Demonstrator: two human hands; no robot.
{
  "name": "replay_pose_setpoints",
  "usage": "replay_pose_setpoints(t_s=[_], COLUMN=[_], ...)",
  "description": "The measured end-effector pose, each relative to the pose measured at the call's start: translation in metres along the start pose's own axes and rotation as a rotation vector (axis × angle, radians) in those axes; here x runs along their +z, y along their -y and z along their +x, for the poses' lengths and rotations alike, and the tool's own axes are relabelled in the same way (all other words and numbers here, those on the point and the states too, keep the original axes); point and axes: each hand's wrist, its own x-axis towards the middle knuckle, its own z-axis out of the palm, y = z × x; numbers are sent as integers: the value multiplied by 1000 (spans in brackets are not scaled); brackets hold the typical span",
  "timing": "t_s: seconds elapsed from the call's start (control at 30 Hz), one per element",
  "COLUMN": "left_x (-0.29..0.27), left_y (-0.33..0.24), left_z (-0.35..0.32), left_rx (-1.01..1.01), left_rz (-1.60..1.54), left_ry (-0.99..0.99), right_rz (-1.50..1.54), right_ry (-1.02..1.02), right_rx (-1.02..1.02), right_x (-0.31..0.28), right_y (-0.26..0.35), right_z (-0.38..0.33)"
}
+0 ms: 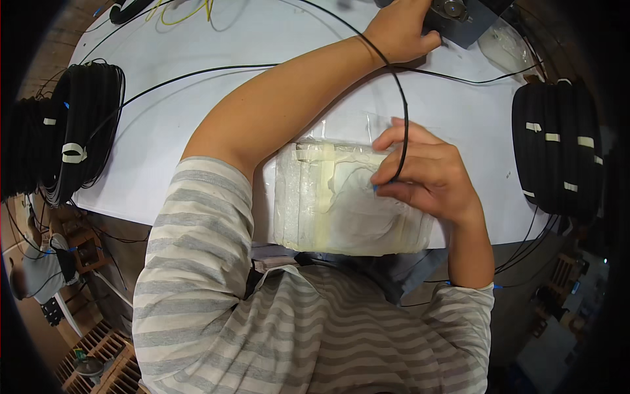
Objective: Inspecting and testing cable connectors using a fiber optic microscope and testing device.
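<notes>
**A:** What sort of place is this?

**B:** A cable-assembly workshop. A wide white worktable (197, 125) fills the view, with large coils of thin black cable (88, 125) bound with strips of white tape at its left edge, and a matching stack of coils (558, 148) at its right.

**A:** Anything else that shows it?

**B:** Loose black cable (197, 75) trails across the tabletop, yellow cable (187, 10) lies at the far edge, and wooden pallets (108, 361) sit on the floor below.
</notes>
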Motion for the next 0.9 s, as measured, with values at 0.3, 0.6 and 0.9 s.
replay_pose_setpoints(t_s=[0.3, 0.6, 0.9], left_x=[-3, 2, 0], left_y=[-9, -1, -3], left_z=[2, 0, 1], left_rx=[-17, -25, -14], left_rz=[-37, 4, 3], left_ry=[29, 24, 24], right_rz=[7, -13, -47], right_ry=[66, -68, -40], right_rx=[-6, -17, -14], right_x=[-2, 7, 6], right_y=[0, 2, -1], right_z=[-1, 2, 3])
